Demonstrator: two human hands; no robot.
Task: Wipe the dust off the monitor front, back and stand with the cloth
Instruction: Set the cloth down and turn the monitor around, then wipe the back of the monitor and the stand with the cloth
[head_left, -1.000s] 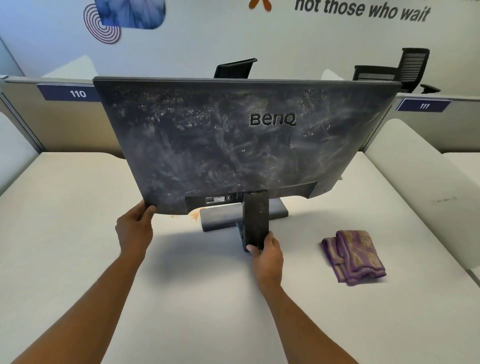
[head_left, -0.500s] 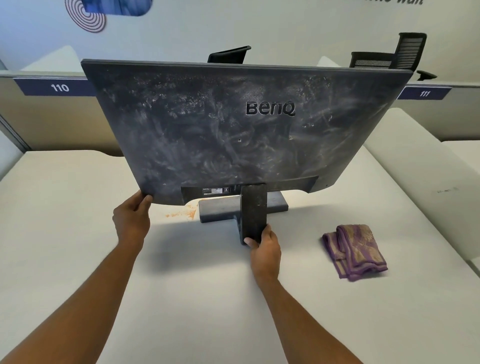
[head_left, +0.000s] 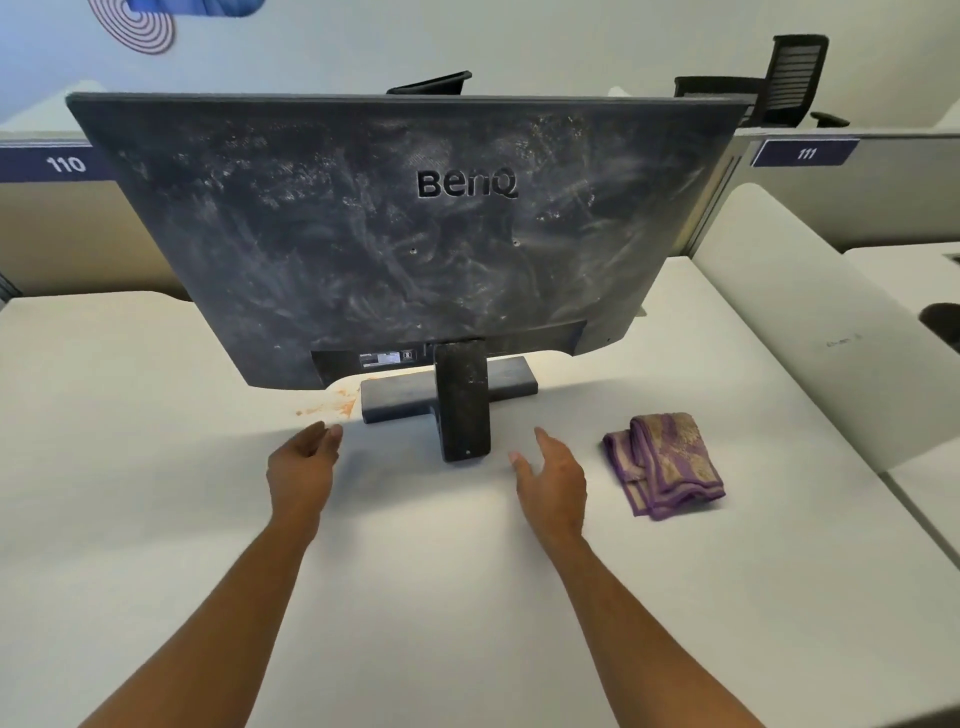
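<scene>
The white worktop (head_left: 156, 493) runs wide to the near edge, bounded at the back by a low partition (head_left: 62, 228) bearing the labels 110 and 111, and on the right by a raised white divider (head_left: 810, 332) that slopes along its side. Broad bare surface lies left of the monitor and in front of it, where both forearms reach in.

The monitor (head_left: 395, 249) stands near the middle of the worktop with its back toward the camera, the panel smeared all over with pale dust and tilted so its top edge leans toward the viewer. Its lower edge hangs clear above the surface. The stand (head_left: 462, 405) carries the same dust; its upright neck reaches forward and its flat base sits on the worktop behind. A small orange stain (head_left: 332, 408) marks the surface just left of the base.

The cloth (head_left: 665, 462), purple and tan and folded, lies on the worktop to the right of the stand, apart from it.

The left hand (head_left: 301, 467) hovers left of the stand foot, fingers straight and relaxed, holding nothing. The right hand (head_left: 553, 473) sits between the stand and the cloth, fingers loosely spread, touching neither.
</scene>
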